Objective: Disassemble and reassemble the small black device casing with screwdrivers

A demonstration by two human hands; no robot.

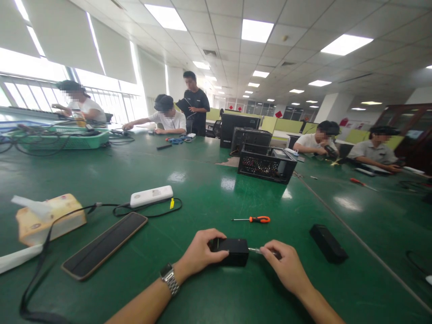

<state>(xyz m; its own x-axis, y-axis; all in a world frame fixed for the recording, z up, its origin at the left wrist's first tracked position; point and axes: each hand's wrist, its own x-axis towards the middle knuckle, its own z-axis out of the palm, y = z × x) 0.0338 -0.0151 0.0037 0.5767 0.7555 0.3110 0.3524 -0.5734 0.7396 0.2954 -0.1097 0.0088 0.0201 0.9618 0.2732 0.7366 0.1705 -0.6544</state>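
Note:
On the green tabletop, a black rectangular box (238,253) lies on its side, its exact kind unclear. My left hand (201,254) is closed around its left end, thumb in front and fingers behind. My right hand (285,265) grips the handle of a screwdriver (254,250), mostly covered by the fingers. The screwdriver's metal shaft points left and meets the right end face of the box. Just beyond the box lies a second screwdriver (259,219) with an orange and black handle. Another black block-shaped piece (328,243) rests to the right of my right hand.
A phone (104,245), a tissue pack (50,220) and a white power bank-like device (151,196) with a black cable lie at left. Farther back are a green basket (64,139) and opened computer cases (266,164). Several people sit or stand around the table.

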